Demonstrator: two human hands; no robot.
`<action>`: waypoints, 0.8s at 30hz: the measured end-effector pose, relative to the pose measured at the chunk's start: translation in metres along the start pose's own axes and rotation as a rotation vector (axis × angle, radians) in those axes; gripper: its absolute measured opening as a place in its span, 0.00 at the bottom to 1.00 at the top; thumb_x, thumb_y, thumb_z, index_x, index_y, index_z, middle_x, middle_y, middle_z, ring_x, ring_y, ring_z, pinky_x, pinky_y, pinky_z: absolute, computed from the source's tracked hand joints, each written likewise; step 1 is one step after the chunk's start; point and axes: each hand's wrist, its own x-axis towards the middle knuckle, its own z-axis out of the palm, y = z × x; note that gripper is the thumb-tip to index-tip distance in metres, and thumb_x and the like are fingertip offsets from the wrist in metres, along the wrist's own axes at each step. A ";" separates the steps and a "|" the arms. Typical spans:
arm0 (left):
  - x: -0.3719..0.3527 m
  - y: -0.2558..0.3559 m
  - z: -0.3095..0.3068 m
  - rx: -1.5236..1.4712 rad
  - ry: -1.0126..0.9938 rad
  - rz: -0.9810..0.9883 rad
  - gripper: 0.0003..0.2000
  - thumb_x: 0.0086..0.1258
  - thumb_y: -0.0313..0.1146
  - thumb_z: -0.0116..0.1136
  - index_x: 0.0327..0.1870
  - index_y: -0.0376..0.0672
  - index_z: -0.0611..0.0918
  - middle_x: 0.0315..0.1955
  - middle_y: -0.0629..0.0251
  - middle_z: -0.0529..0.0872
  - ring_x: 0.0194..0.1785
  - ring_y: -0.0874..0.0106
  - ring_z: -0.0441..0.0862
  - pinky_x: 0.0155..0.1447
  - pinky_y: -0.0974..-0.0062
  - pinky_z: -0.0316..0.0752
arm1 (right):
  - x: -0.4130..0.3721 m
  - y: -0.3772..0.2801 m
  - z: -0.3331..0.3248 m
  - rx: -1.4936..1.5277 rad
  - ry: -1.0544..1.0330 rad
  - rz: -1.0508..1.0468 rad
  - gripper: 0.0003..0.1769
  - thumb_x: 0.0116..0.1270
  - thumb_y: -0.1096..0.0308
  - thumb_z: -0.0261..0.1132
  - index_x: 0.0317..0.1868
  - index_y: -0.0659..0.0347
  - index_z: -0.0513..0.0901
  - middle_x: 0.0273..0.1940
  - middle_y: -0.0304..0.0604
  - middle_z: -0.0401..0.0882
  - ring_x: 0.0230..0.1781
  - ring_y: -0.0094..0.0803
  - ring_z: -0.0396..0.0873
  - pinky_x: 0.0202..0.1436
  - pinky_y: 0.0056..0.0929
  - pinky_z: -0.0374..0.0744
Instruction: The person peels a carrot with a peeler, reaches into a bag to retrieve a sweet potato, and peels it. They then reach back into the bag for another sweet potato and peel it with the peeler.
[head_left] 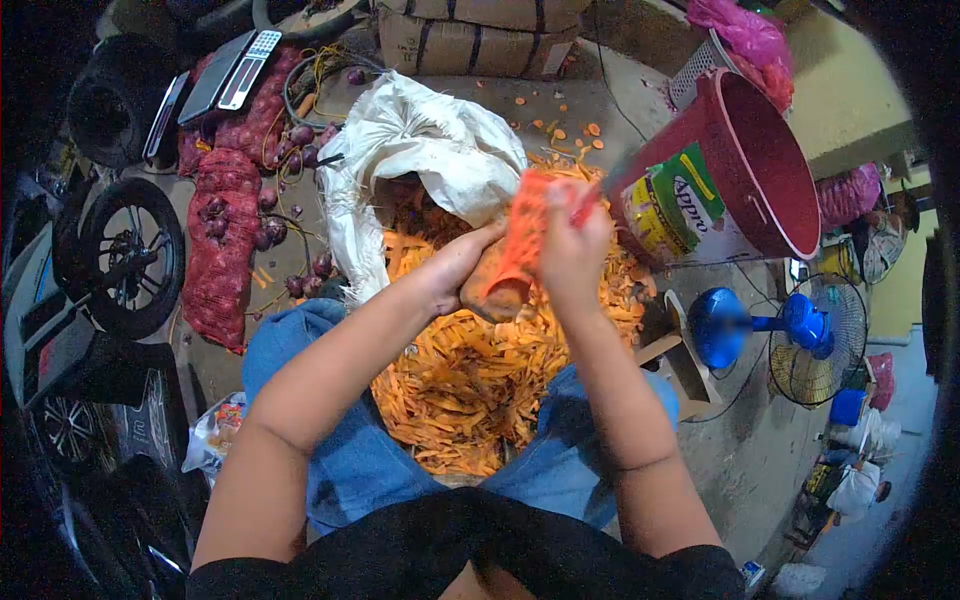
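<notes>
My left hand [465, 265] is closed round a thick carrot [528, 232]. Much of the carrot's upper side is bright orange with dark patches, while its near end is brown. Against its right side, my right hand [578, 250] grips a red-handled tool [587, 203], whose far part is blurred toward the upper right; I cannot tell its kind. Below both hands, a deep heap of orange peelings [455, 375] spreads between my knees. Just beyond lies a white woven sack [425, 125], its mouth facing me and dark orange pieces inside.
A large red bucket [700, 190] leans at the right, with a blue fan [805, 325] and an open cardboard box [680, 370] nearby. Red net bags of onions [220, 250], a scale [235, 75] and a motorbike wheel [130, 255] are at the left. Cartons [475, 45] stand behind.
</notes>
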 end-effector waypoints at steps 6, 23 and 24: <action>0.003 -0.008 0.002 0.306 -0.004 0.069 0.17 0.66 0.42 0.34 0.43 0.40 0.72 0.30 0.67 0.79 0.31 0.76 0.77 0.38 0.79 0.73 | 0.011 0.015 -0.003 -0.162 0.072 -0.037 0.12 0.59 0.64 0.54 0.27 0.66 0.70 0.19 0.39 0.69 0.19 0.24 0.66 0.23 0.25 0.65; 0.003 -0.008 0.006 0.117 0.052 0.113 0.21 0.65 0.47 0.34 0.50 0.39 0.67 0.42 0.60 0.75 0.41 0.71 0.76 0.46 0.75 0.71 | -0.003 0.010 0.003 -0.064 -0.004 -0.024 0.11 0.60 0.63 0.52 0.28 0.65 0.71 0.16 0.43 0.66 0.16 0.26 0.63 0.21 0.27 0.64; 0.005 -0.012 0.002 0.185 0.027 0.051 0.22 0.65 0.48 0.33 0.50 0.39 0.67 0.43 0.60 0.75 0.42 0.71 0.75 0.47 0.75 0.70 | 0.010 0.016 -0.001 -0.171 0.146 -0.176 0.12 0.60 0.65 0.52 0.26 0.66 0.70 0.14 0.41 0.66 0.15 0.25 0.62 0.20 0.27 0.64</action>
